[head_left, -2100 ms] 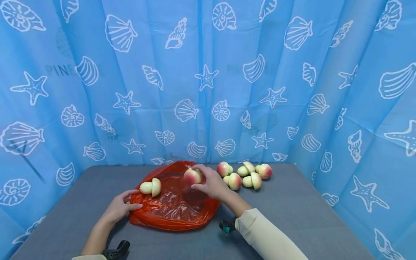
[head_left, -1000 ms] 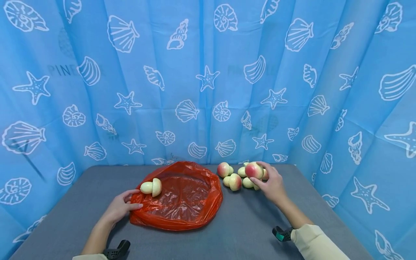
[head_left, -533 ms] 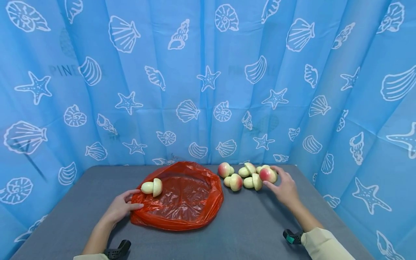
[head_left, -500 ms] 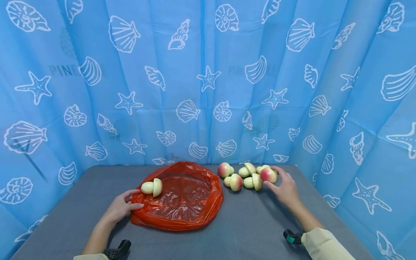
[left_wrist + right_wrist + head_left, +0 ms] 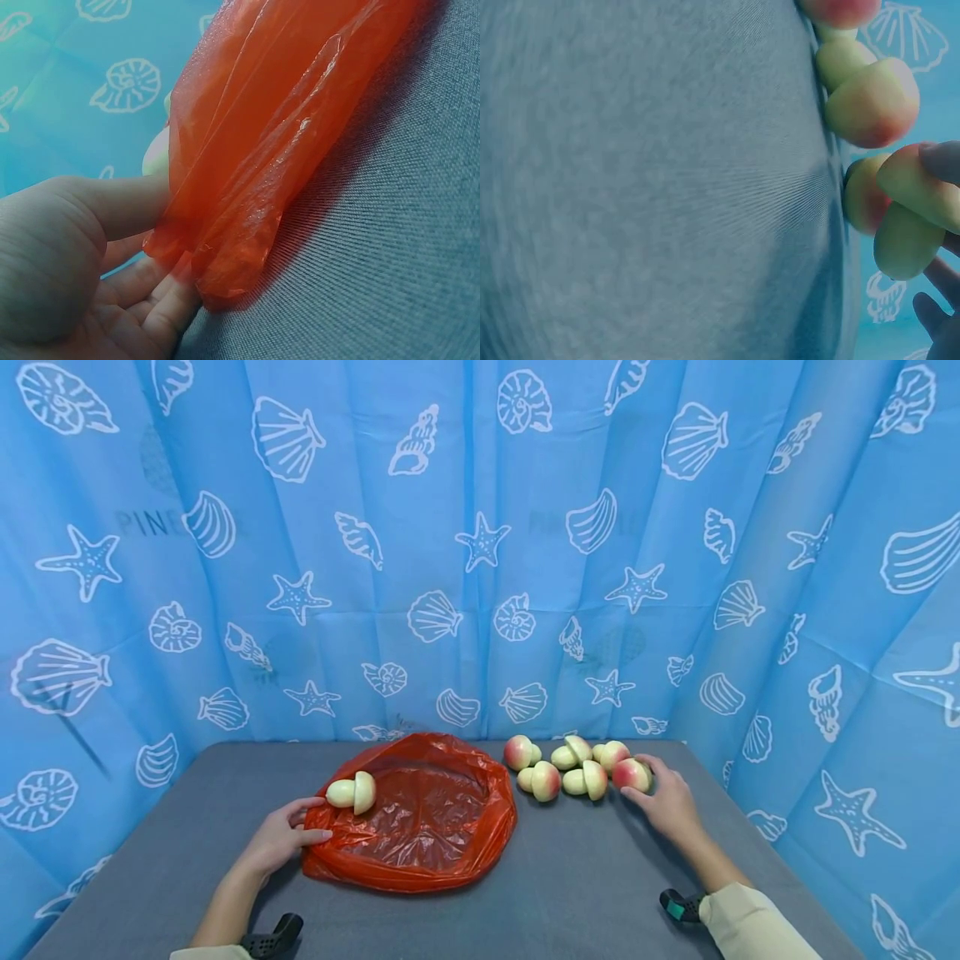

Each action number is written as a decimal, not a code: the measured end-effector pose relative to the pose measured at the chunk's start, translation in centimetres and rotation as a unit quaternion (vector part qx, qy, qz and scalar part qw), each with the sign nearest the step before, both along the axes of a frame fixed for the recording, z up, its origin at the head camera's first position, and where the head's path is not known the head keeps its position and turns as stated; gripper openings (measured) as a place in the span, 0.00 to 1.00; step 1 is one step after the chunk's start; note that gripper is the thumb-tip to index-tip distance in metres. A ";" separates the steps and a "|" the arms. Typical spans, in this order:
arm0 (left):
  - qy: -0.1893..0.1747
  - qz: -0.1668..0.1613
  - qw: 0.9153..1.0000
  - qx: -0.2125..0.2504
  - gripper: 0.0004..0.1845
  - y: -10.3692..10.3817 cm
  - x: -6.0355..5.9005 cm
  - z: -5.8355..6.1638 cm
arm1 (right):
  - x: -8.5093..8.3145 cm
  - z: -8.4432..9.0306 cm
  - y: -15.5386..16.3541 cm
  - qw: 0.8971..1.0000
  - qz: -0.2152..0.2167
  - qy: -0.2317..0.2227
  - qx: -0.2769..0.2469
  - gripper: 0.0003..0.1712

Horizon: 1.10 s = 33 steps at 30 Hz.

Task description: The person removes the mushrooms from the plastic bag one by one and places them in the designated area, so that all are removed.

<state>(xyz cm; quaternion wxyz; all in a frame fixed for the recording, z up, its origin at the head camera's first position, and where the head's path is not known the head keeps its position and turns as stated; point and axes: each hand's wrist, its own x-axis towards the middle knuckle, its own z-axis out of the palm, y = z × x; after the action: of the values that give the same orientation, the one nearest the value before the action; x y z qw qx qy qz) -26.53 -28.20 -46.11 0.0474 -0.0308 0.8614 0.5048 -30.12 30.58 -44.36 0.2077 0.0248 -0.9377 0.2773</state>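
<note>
My left hand [image 5: 281, 837] pinches the left edge of a red plastic bag [image 5: 405, 883], which lies spread with its mouth facing up. A cream toy mushroom [image 5: 351, 792] lies on its side at the bag's left rim, just beyond those fingertips. Over to the right, my right hand [image 5: 666, 797] grips another toy mushroom [image 5: 632, 775] by its red-and-cream cap, at the right end of a loose group. In the right wrist view, the thumb [image 5: 941, 161] presses on this cap and the pale stem points down past it, close by a neighbouring mushroom [image 5: 865, 196].
Several toy mushrooms [image 5: 540, 781] lie together at the back right of the grey table [image 5: 555, 877], between the bag and my right hand. A blue shell-print curtain [image 5: 480, 652] stands right behind the table and along its right side.
My right hand has carried its mushroom from above the bag rightward over the group, then down to the group's right end. The left hand keeps its place at the bag.
</note>
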 end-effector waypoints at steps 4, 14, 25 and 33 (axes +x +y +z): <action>0.000 0.000 1.000 -0.001 0.40 -0.1 0.0 -0.1 | -0.2 -0.4 0.2 1.000 -0.001 -0.021 0.001 0.35; 0.004 -0.006 1.000 -0.002 0.40 -0.1 -0.1 0.0 | -0.9 -1.1 0.3 0.999 -0.003 -0.049 -0.005 0.35; 0.001 -0.003 1.000 -0.001 0.40 -0.2 -0.2 -0.2 | -0.9 -1.3 0.3 0.999 0.011 -0.050 0.003 0.34; 0.002 -0.002 1.000 0.001 0.39 -0.1 -0.2 -0.2 | -0.6 -1.1 0.3 0.999 0.016 -0.036 0.006 0.35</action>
<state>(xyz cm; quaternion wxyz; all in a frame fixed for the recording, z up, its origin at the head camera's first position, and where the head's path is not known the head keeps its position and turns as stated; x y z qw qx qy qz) -26.68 -28.35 -46.30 0.0470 -0.0284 0.8609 0.5058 -30.73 30.83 -45.44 0.1689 0.0309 -0.9459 0.2754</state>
